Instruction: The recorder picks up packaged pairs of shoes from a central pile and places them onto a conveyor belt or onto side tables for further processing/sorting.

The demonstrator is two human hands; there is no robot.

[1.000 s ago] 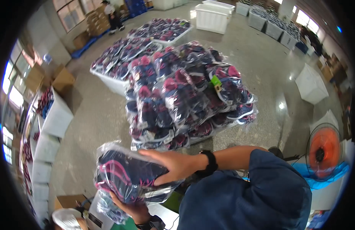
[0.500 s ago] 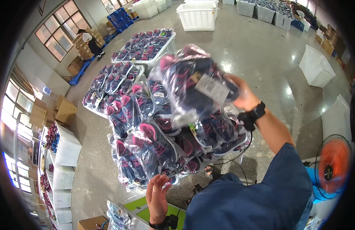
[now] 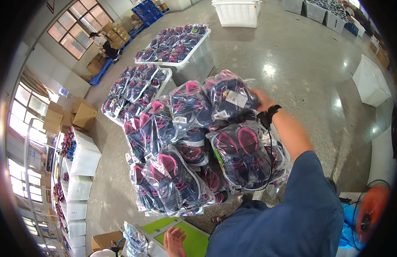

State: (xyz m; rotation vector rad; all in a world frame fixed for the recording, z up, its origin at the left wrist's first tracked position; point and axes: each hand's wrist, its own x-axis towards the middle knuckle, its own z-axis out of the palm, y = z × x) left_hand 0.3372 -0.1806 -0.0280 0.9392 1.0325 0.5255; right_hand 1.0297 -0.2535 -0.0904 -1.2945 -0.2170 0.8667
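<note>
My right hand (image 3: 260, 100) grips the right end of a bagged pair of shoes (image 3: 230, 96), navy with pink and a white label, at the far right of a large heap. Its thumb and fingertips are partly hidden. Similar clear-bagged shoes (image 3: 173, 175) fill the heap beneath and around it; one bagged pair (image 3: 243, 156) lies sole-down nearer me. My left hand (image 3: 176, 240) hovers low over a green and white surface (image 3: 190, 235), palm up, fingers loosely curled and apart, holding nothing.
Behind the heap stand two white bins (image 3: 202, 51) (image 3: 166, 83) of bagged shoes. A white bin (image 3: 237, 15) is farther back, another (image 3: 372, 81) at right. An orange fan (image 3: 372, 207) stands close at right. Cartons (image 3: 83, 113) and a person (image 3: 105, 46) are at left.
My right hand has moved the bagged shoes down and away, from the air onto the heap's far right side. My left hand has dropped lower, away from the heap. The view has shifted.
</note>
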